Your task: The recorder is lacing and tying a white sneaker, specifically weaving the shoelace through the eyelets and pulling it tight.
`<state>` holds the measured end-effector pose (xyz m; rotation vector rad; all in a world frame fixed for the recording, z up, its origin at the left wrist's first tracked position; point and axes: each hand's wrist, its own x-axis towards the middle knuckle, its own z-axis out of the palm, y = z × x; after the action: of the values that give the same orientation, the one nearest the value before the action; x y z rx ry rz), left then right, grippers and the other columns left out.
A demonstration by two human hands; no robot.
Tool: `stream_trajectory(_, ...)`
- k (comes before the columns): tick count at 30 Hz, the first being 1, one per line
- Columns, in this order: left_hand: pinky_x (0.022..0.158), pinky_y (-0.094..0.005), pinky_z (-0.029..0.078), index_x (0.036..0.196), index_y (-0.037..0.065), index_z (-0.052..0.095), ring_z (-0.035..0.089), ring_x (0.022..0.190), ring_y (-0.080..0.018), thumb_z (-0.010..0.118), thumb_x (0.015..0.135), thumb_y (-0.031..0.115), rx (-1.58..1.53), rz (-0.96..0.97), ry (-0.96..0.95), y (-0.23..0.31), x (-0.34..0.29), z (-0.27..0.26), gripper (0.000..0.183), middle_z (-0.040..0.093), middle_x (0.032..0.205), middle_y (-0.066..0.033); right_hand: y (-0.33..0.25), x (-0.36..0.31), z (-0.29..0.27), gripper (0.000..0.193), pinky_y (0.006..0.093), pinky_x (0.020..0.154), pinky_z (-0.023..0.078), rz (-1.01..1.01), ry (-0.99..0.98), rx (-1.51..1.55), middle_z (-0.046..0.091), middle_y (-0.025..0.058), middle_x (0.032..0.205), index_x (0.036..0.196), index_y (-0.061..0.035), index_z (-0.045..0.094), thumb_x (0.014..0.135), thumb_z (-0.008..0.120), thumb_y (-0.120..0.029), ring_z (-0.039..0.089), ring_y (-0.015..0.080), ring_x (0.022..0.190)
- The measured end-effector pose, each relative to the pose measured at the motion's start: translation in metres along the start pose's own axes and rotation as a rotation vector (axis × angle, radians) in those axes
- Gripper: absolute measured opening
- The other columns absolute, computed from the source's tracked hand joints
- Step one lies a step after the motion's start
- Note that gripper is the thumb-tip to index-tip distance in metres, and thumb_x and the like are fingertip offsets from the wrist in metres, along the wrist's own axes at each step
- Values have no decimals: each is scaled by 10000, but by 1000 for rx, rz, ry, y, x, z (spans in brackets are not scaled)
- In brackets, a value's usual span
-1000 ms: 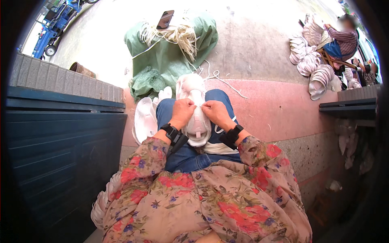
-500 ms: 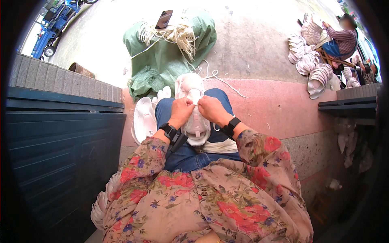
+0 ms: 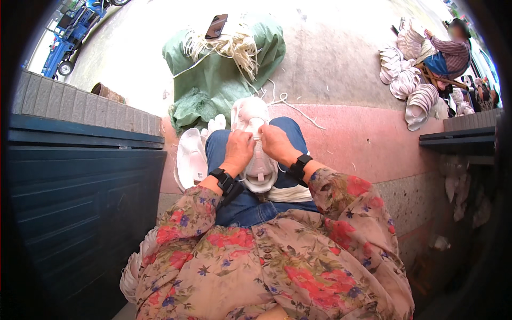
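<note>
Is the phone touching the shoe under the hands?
Apart: the head view shows green cloth between the phone and the shoe.

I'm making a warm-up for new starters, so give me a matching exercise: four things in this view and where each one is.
1. Phone
2. White shoe
3. Blue vehicle
4. Seated co-worker

A. Beside stacked white pieces
B. At the picture's upper left
C. Between left hand and right hand
D. By the pale laces

Pairs: 1-D, 2-C, 3-B, 4-A

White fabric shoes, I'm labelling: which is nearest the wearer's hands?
The white mesh shoe on the blue denim lap, between left hand and right hand; others lie farther off.
</note>
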<state>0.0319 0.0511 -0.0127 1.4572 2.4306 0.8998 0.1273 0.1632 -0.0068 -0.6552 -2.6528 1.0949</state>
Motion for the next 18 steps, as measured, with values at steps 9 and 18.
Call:
stream_trajectory(9, 667, -370, 431, 739, 29, 513, 502, 766, -304, 536, 687, 64, 181, 333, -173, 1, 24, -17, 67, 499, 743, -147, 1, -5, -1, 269, 386, 648, 460, 133, 105, 160, 579, 169, 768, 979, 3, 523, 733, 559, -101, 581, 310, 719)
stream_trajectory(18, 638, -427, 407, 766, 27, 498, 495, 740, -338, 437, 767, 67, 668, -78, 226, -144, -18, -193, 73, 494, 766, -161, 90, -89, -149, 261, 187, 504, 421, 586, -181, 717, 519, -31, 693, 992, -48, 573, 806, 578, -232, 491, 48, 572)
